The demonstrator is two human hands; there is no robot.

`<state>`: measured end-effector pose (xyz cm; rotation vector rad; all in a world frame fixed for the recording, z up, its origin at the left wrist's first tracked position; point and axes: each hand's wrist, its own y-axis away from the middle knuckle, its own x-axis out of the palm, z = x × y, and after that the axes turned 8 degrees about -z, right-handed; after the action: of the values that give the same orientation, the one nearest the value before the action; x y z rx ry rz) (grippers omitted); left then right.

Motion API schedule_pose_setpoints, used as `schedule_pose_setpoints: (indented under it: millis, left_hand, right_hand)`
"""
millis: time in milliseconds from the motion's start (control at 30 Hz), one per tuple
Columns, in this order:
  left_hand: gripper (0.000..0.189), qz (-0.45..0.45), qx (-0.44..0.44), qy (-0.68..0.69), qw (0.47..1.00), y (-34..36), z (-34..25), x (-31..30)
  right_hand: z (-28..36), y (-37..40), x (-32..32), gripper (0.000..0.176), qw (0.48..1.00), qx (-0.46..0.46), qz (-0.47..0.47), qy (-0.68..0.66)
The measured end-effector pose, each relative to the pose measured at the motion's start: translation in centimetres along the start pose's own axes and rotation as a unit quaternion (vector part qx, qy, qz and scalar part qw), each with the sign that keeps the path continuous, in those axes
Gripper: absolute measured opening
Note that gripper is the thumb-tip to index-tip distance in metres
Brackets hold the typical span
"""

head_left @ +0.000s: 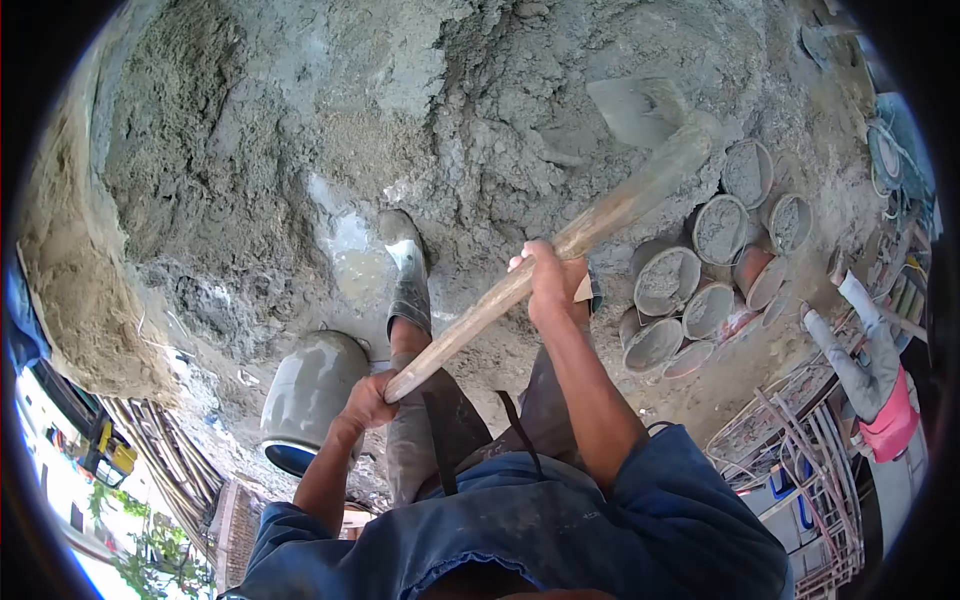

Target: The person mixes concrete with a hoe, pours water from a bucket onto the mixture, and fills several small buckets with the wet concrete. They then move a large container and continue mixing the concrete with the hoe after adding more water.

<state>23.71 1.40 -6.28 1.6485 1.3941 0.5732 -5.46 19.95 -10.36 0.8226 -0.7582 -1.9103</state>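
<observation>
Wood closed in two fists: left hand (368, 400) wrapped round the butt end, right hand (546, 285) curled round mid-shaft. One hoe (470, 330), long axis slanting from lower left to upper right, directed away from the body; blade (635, 112) at the far end, amid grey mortar (505, 150). Boots (405, 270), two, one largely hidden. Drum (318, 380), one, left. Buckets (648, 257), at least eight, right. Other person (880, 385), one, beyond.

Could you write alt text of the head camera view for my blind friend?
A person's left hand and right hand grip a wooden-handled hoe over wet grey mix. Buckets, several filled with mix, cluster at picture right; a drum is at left.
</observation>
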Motion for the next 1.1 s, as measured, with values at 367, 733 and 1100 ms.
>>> schedule_pose_setpoints:
  millis: [367, 733, 1100]
  left_hand:
    - [0.044, 0.046, -0.093, -0.053, 0.993, 2.7, -16.5, -2.8]
    - [0.043, 0.124, -0.001, 0.095, 0.988, -2.1, -18.4, -4.8]
    - [0.024, -0.106, -0.007, 0.289, 0.952, 3.2, -2.0, -12.7]
  right_hand:
    - [-6.3, -8.4, 2.0, 0.015, 0.971, 0.082, -0.015, 0.226]
    - [-2.0, 4.8, 0.9, 0.012, 0.960, 0.212, 0.076, 0.169]
    - [0.4, 4.4, 2.5, 0.027, 0.964, 0.184, 0.009, 0.194]
